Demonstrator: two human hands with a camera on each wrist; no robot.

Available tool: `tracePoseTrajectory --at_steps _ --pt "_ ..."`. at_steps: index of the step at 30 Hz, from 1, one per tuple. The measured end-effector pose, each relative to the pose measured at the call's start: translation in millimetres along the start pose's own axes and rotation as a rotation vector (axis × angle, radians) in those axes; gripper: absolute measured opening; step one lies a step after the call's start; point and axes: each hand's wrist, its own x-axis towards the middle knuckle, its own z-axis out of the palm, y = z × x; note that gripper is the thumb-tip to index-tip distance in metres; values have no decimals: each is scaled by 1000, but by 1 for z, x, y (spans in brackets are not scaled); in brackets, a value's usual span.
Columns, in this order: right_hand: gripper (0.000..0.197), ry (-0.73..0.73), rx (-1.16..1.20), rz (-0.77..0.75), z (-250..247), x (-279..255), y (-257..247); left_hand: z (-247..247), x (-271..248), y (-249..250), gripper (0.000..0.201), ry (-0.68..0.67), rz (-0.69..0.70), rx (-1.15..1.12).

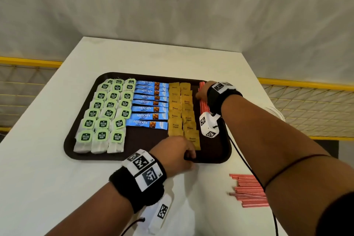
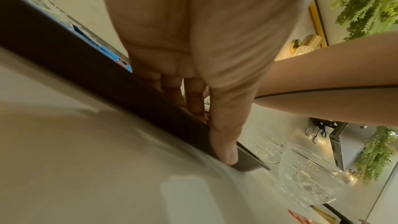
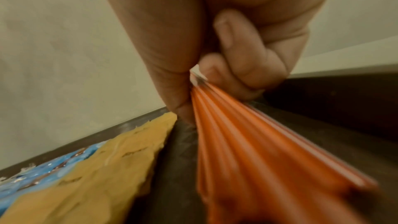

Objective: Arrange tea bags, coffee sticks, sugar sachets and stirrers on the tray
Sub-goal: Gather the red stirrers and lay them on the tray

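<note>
A dark brown tray (image 1: 134, 156) lies on the white table. It holds rows of green-labelled tea bags (image 1: 107, 113), blue coffee sticks (image 1: 149, 101) and yellow sugar sachets (image 1: 182, 113). At the tray's far right, my right hand (image 1: 201, 95) pinches a bundle of red stirrers (image 1: 203, 101) that lies along the tray floor. In the right wrist view my thumb and curled fingers close on the stirrers (image 3: 247, 142) at their far end, beside the sachets (image 3: 107, 168). My left hand (image 1: 188, 156) grips the tray's near rim (image 2: 107, 77), thumb outside and fingers inside.
More red stirrers (image 1: 249, 189) lie loose on the table at the near right, under my right forearm. A black cable (image 1: 241, 157) runs from the wrist camera across the tray's right edge. Cut-glass vessels (image 2: 308, 176) show in the left wrist view. Yellow railings flank the table.
</note>
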Motion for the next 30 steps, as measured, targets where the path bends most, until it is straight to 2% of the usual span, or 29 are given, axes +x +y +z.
tracePoseTrajectory --at_steps 10,15,19,22,24,26,30 --pt "44 69 126 -8 -5 11 14 3 -1 -2 15 18 -6 -21" --pt "43 53 19 -8 3 3 15 3 -1 -2 15 14 -4 -36" --pt "33 59 -31 -39 18 8 11 3 -1 -1 15 19 -5 -25" --pt "52 106 -72 -24 41 42 19 4 -1 -1 15 22 -6 -14" --pt "48 104 -40 -21 47 57 22 4 -1 -1 15 24 -12 1" --pt "39 131 5 -24 24 14 12 4 -1 -1 14 26 -19 8" --pt "38 136 45 -91 -5 -44 24 3 -1 3 16 22 -36 35"
